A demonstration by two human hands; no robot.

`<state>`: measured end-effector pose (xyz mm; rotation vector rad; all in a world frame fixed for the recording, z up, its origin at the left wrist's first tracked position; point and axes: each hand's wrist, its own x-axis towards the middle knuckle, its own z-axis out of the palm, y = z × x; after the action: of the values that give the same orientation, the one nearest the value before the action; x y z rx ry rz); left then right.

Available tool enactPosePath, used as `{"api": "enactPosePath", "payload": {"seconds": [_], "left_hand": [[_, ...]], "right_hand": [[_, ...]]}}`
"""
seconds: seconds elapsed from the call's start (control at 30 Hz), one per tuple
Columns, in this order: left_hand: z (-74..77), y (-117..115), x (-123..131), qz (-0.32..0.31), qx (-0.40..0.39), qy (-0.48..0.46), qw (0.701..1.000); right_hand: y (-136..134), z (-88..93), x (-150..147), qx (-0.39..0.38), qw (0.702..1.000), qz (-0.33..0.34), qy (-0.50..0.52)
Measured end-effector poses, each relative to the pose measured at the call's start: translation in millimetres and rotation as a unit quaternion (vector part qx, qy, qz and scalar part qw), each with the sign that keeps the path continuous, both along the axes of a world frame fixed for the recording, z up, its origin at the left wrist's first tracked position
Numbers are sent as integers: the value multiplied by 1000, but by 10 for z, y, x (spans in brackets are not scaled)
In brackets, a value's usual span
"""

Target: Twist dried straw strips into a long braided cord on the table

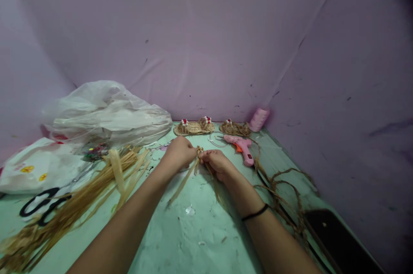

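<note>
My left hand (179, 152) and my right hand (217, 163) meet over the green tabletop (193, 231), both closed in a pinch on a small knot of straw strands (199, 152). Loose ends of those strands (183, 181) trail down toward me between my forearms. A black band circles my right wrist (255, 213).
A pile of straw (80, 196) and black-handled scissors (40, 205) lie at the left, plastic bags (106, 112) behind them. Small woven straw sandals (193, 127) sit by the purple wall, with a pink glue gun (241, 147), a pink thread spool (259, 119), braided cord (284, 192) and a dark phone (335, 239) at the right.
</note>
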<state>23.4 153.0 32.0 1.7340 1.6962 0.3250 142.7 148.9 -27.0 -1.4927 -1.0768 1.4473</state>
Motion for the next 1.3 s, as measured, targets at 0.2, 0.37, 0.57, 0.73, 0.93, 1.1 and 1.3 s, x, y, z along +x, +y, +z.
{"api": "enactPosePath", "payload": {"seconds": [0.2, 0.37, 0.57, 0.73, 0.93, 1.1, 1.3], "left_hand": [[-246, 134, 44, 90, -182, -243, 949], [-376, 157, 57, 66, -244, -281, 926], [-365, 184, 30, 50, -227, -219, 948], [-338, 143, 74, 41, -161, -154, 974], [-375, 107, 123, 49, -108, -147, 982], [-397, 114, 123, 67, -112, -145, 981], [-410, 122, 114, 47, -107, -154, 981]], "right_hand": [[35, -30, 31, -18, 999, 16, 41], [32, 4, 54, -7, 997, 79, -9], [40, 31, 140, 143, 929, 143, -309], [-47, 159, 152, 225, 816, 156, -508], [-73, 215, 71, 135, 852, 83, -499], [-23, 202, 85, 19, 924, 44, -378], [18, 118, 197, -15, 961, 57, -272]]}}
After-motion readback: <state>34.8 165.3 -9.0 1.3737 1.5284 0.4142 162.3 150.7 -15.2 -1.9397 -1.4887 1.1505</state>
